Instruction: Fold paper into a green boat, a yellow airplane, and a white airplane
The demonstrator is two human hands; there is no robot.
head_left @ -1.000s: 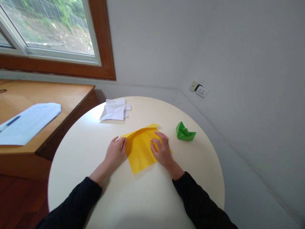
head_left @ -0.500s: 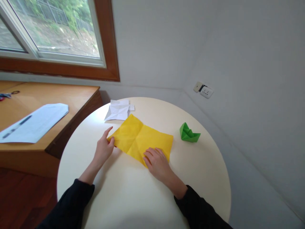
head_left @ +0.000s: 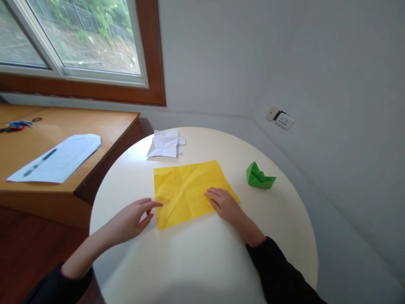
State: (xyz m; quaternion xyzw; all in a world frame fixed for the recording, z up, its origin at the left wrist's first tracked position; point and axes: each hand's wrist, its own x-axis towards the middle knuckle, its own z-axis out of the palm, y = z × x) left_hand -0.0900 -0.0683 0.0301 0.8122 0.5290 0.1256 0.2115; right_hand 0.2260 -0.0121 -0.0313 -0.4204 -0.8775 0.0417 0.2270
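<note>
A creased yellow sheet of paper point(head_left: 186, 181) lies spread on the round white table point(head_left: 202, 261). At its left edge is my left hand point(head_left: 136, 219), index finger stretched over the paper and thumb apart from it, with nothing gripped. My right hand point(head_left: 226, 204) rests on the sheet's lower right part, fingers laid out flat over it. To the right of the sheet stands a folded green paper boat point(head_left: 260, 176). Behind the sheet lie creased white papers point(head_left: 163, 144) near the table's far edge.
On the left stands a wooden desk point(head_left: 117, 131) bearing white paper point(head_left: 69, 156) with a pen point(head_left: 41, 161) on it, and scissors point(head_left: 22, 123) farther back. A window point(head_left: 95, 38) is above, and a wall socket point(head_left: 284, 120) sits beyond the table.
The yellow sheet has turned and lies flatter, its long side now nearer level. My left hand has let go of its corner and moved toward me. The view has shifted slightly left.
</note>
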